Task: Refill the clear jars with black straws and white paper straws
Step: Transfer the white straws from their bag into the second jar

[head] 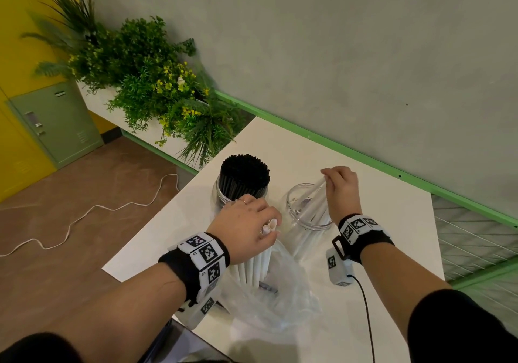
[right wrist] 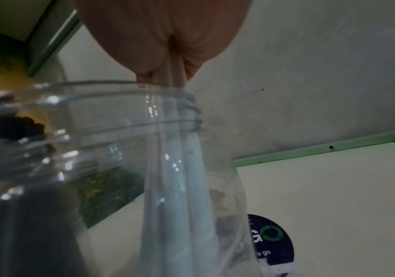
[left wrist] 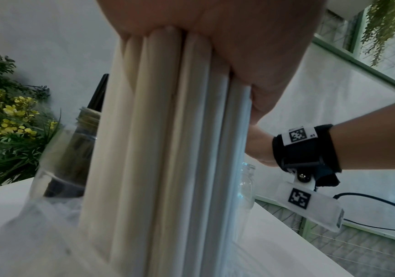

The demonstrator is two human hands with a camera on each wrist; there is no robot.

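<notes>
**Both hands hold white straws at the jars**

Left hand (head: 249,222) grips a bunch of white straws (head: 256,264), fingers curled round the tops. The bunch stands up and down, with its low ends in a clear bag (head: 269,301) that lies crumpled under and near this hand. From the left wrist, the bunch (left wrist: 168,150) fills the middle of the view, with the palm (left wrist: 239,37) pressed on its top.

Right hand (head: 340,191) pinches a few white straws (head: 318,191) by their top ends. These lean inside the open jar (head: 297,239), which stands just under this hand. From the right wrist, the fingers (right wrist: 144,46) close on the straws (right wrist: 176,71) just above the jar rim (right wrist: 111,84), and the straws go down inside the jar.

Another jar (head: 221,194) stands just past the left hand. It is packed full of black straws (head: 244,173), standing up.

Both jars sit side by side on a white table (head: 378,222). A black cord (head: 367,315) runs from the right wrist. Green plants (head: 157,87) sit far past the left hand.
</notes>
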